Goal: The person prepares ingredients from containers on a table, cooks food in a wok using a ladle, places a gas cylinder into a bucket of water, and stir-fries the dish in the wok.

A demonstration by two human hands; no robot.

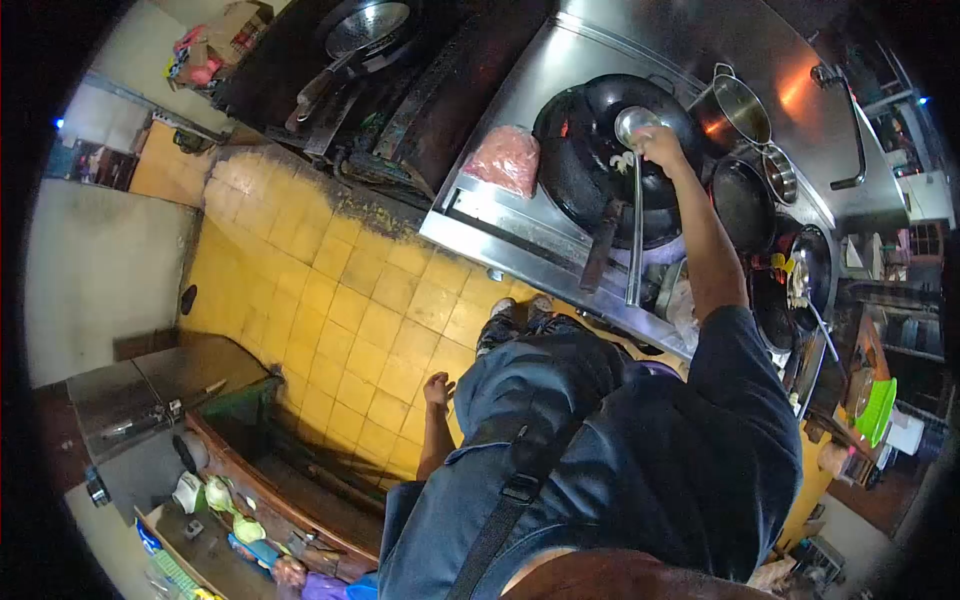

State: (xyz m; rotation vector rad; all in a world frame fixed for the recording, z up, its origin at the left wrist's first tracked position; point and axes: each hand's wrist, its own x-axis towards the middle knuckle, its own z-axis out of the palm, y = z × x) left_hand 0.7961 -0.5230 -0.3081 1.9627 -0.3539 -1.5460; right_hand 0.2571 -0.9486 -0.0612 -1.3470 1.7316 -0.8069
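My right hand (pixel 657 146) is over the black wok (pixel 665 100), right at the bowl of a long-handled metal ladle (pixel 637 225). Its fingers are closed; whatever they hold, if anything, is hidden. The ladle lies across the wok, its handle sticking out past the front of the stove. Small whitish pieces (pixel 622 161) show in the wok beside the ladle. Down at my side hangs my left hand (pixel 438 389), with nothing in it and its fingers loosely curled and apart.
A plastic bag of pinkish food (pixel 503 160) sits on the steel stove (pixel 470 205) left of the wok. Right of it stand a deep metal pot (pixel 738 108) and several pans. Behind me is a wooden-edged counter (pixel 270 490); yellow tiles (pixel 350 310) cover the floor.
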